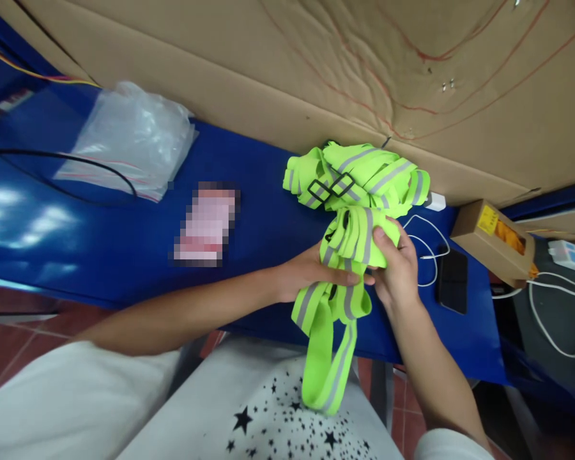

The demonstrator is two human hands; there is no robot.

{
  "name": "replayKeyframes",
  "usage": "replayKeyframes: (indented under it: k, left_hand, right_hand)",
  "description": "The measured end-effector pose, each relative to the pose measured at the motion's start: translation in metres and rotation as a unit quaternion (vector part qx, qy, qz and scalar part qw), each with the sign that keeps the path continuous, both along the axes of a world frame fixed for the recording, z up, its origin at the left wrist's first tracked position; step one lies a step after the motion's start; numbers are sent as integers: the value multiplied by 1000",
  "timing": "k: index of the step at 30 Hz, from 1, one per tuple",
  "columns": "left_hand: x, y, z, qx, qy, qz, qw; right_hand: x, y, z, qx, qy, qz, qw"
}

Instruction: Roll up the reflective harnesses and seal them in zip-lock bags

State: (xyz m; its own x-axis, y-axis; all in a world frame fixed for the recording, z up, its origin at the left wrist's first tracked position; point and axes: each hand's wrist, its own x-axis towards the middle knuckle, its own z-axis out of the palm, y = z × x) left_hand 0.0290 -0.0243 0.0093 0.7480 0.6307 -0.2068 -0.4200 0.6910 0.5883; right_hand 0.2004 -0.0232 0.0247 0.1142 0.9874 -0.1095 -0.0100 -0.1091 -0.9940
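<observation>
Both my hands hold a bundle of neon yellow-green reflective strap (pixel 359 239) with grey stripes, above the front part of the blue table. My right hand (pixel 398 265) grips the folded upper part from the right, thumb on top. My left hand (pixel 316 275) is closed around the strap lower down, its fingers partly covered by the folds. A long loop of the strap hangs below my hands, over the table edge and in front of my shirt. Just behind the bundle lies a pile of more neon straps (pixel 383 172) with black buckles (pixel 342 185).
Clear zip bags (pixel 134 140) lie on the blue table (pixel 259 185) at the left, near a pixelated pink item (pixel 206 223) and a black cable (pixel 76 155). To the right are a dark phone (pixel 453 281), a white cable (pixel 431 257) and a cardboard box (pixel 479 236). Brown cardboard (pixel 220 83) stands behind.
</observation>
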Motion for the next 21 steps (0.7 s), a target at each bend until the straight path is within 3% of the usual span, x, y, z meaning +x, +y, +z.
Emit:
replayKeyframes:
  k: [4, 9, 11, 15, 18, 21]
  left_hand:
    - [2, -1, 2, 44, 61, 36, 997]
    - [0, 4, -4, -20, 40, 8, 999]
    - [0, 7, -10, -70, 24, -1, 997]
    - [3, 7, -22, -132, -1, -5, 991]
    - [4, 4, -26, -124, -4, -21, 992]
    - [3, 4, -26, -99, 8, -46, 994]
  right_hand:
    - [-3, -3, -4, -1, -11, 9, 1000]
    - [7, 3, -12, 13, -76, 98, 992]
    - [8, 5, -13, 69, -139, 87, 984]
    - [6, -2, -15, 251, -295, 27, 922]
    - [6, -9, -19, 359, -335, 52, 870]
    - [10, -10, -20, 414, -327, 100, 844]
